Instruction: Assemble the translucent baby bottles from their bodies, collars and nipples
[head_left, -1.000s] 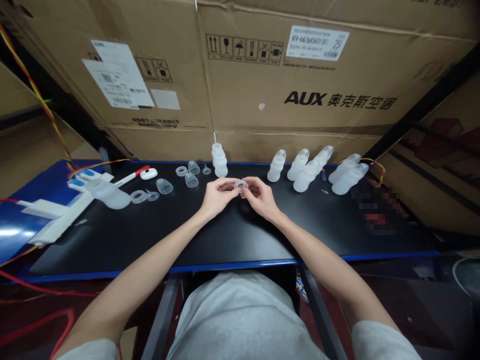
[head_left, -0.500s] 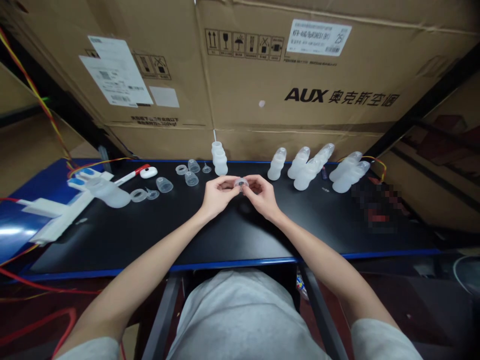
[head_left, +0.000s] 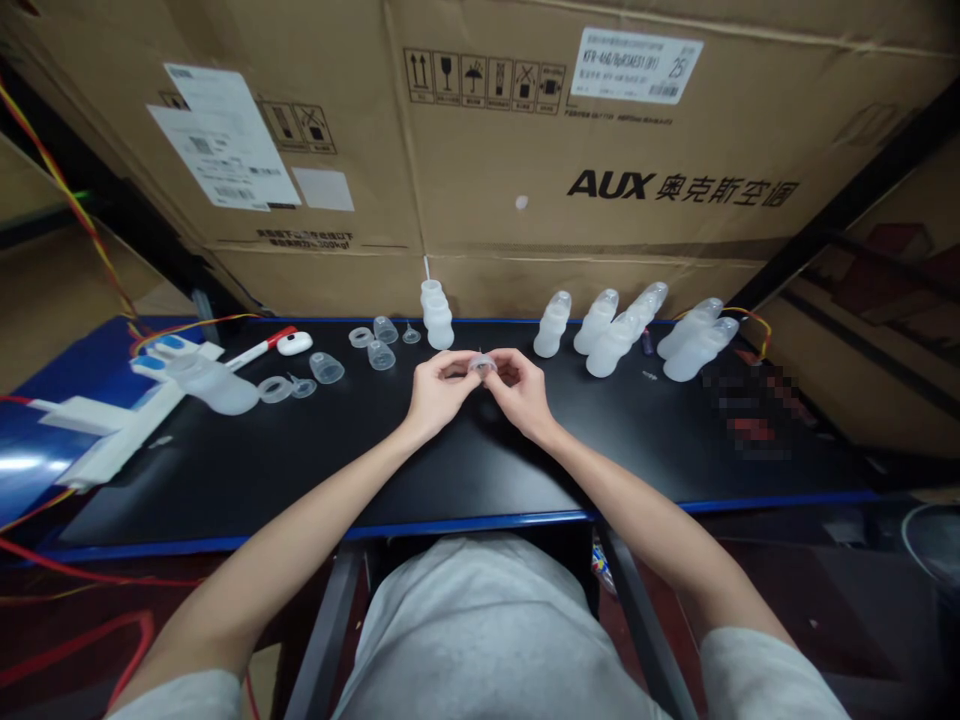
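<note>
Over the middle of the black table, my left hand (head_left: 441, 388) and my right hand (head_left: 520, 388) pinch a translucent bottle collar ring (head_left: 481, 366) between them. Fingers and thumbs of both hands close round its edge, and a small pointed tip, perhaps of a nipple, pokes up above it. Just beyond my left hand stands an open white baby bottle (head_left: 437, 318) with a thin stick rising from its mouth. To the left lie a clear bottle cap (head_left: 381, 355), another loose ring (head_left: 361, 338) and a small nipple (head_left: 411, 335).
Several capped bottles (head_left: 553, 325) stand along the back right. At left, a bottle (head_left: 217, 385) leans by a white power strip (head_left: 124, 445), near a ring (head_left: 274, 389), a nipple (head_left: 302, 387) and a cap (head_left: 327, 368). A large cardboard box (head_left: 480, 210) walls the back.
Both hands stay in place round the collar ring. The ring has tilted slightly between the fingers, and a small tip now shows above it. The camera view has shifted a little.
</note>
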